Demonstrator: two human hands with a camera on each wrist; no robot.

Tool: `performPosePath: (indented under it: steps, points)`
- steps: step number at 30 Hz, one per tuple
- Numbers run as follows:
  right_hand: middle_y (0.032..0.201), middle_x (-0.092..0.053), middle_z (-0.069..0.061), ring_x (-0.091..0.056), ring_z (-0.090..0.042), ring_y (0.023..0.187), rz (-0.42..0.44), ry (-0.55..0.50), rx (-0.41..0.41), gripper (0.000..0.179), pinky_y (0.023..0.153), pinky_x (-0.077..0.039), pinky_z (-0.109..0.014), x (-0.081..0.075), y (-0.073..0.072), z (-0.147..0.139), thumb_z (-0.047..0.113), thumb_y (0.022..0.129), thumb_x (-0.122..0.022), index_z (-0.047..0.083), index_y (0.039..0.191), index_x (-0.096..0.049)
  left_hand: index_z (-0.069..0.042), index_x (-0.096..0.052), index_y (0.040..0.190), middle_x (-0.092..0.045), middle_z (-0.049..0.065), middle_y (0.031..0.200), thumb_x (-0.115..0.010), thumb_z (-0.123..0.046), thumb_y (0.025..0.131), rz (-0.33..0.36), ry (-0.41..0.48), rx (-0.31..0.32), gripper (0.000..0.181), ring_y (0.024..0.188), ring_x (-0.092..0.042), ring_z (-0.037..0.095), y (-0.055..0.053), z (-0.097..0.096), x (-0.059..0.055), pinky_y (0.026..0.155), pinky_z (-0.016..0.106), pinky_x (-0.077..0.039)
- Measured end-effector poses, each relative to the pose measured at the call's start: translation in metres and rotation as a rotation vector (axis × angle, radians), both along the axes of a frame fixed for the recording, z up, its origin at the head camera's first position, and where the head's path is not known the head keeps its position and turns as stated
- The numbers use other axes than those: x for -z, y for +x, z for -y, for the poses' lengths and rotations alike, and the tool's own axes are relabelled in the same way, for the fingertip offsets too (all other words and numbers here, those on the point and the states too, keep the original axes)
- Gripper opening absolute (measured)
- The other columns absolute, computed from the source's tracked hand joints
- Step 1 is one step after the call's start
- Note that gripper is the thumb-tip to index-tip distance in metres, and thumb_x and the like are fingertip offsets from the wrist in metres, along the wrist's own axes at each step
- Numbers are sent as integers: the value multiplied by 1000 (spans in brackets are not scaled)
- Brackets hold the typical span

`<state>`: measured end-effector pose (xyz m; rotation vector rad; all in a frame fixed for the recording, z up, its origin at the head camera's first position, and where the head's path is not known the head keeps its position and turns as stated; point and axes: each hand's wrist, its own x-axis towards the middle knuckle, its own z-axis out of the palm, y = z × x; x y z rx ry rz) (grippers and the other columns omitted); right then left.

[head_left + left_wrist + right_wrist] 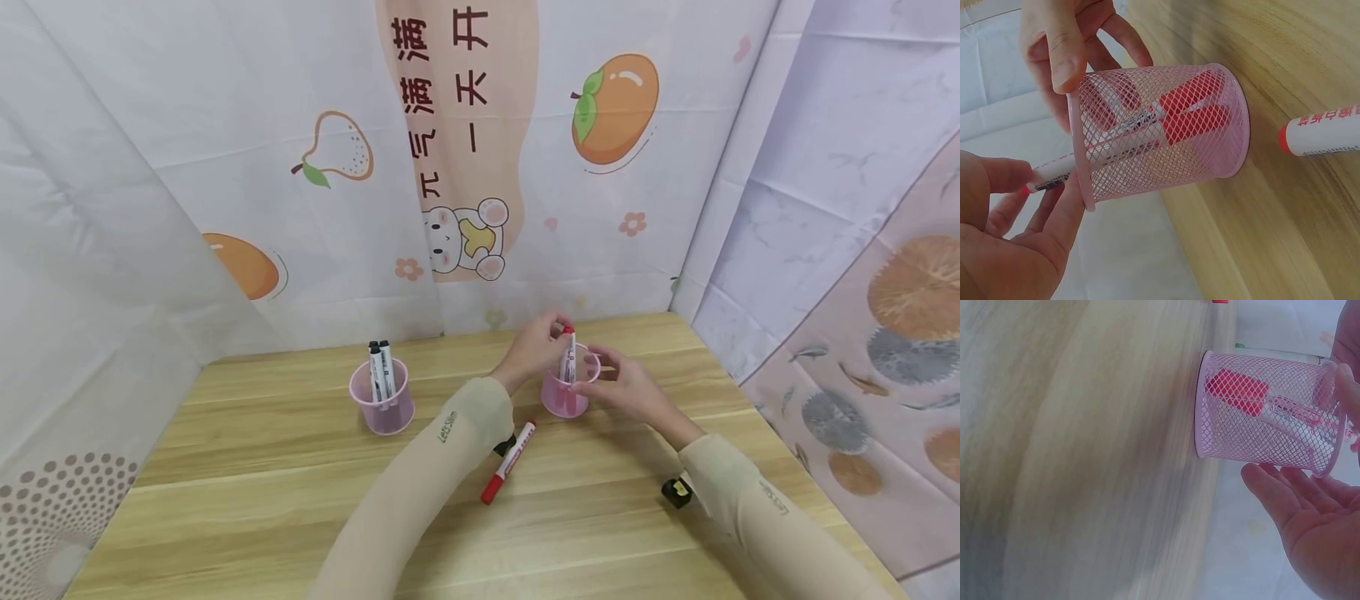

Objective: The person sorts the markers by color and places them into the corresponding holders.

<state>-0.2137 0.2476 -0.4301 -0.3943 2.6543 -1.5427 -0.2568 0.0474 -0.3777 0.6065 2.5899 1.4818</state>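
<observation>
A pink mesh pen cup stands upright towards the back right of the table, with red-capped markers inside, caps down. My left hand is at its mouth and pinches the upper red end of a marker between thumb and fingers. From the right, my right hand holds the cup near its rim, thumb on one side and fingers on the other. Another red-and-white marker lies on the table in front of the cup, its red cap towards me.
To the left stands a second pink mesh cup holding black-capped markers. A printed curtain hangs behind the wood-grain table, with more cloth at both sides. A small black device sits beside the right cuff.
</observation>
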Motion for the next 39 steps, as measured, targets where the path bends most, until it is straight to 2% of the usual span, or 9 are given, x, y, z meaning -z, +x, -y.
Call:
performPosePath:
  steps: [8, 15, 26, 39]
  points:
    - [141, -54, -29, -60, -45, 120, 12, -8, 1, 86, 96, -57, -44, 0, 0, 0, 26, 85, -85, -6, 151, -38, -6, -65, 121, -69, 9, 114, -60, -13, 102, -36, -41, -17, 21, 103, -65, 21, 0, -3, 0, 90, 28, -56]
    - [143, -51, -30, -58, -47, 122, 21, -16, -6, 87, 97, -56, -47, 0, 1, 0, 23, 87, -83, -7, 152, -35, -4, -67, 120, -70, 9, 110, -62, -9, 101, -71, -54, -27, 21, 99, -66, 19, -3, -3, 4, 86, 24, -56]
    - [142, -52, -31, -59, -47, 121, 19, -15, -5, 87, 97, -56, -47, -1, 2, 1, 23, 87, -83, -7, 152, -35, -7, -68, 122, -70, 8, 114, -62, -8, 100, -67, -58, -57, 22, 100, -67, 19, -3, -4, 6, 84, 22, -56]
    - [142, -52, -30, -58, -48, 121, 16, -3, 0, 87, 97, -56, -47, -4, 3, 2, 24, 87, -83, -7, 152, -35, -6, -68, 123, -69, 8, 119, -65, -10, 100, -77, -68, -83, 24, 98, -64, 17, 1, -5, 3, 82, 23, -56]
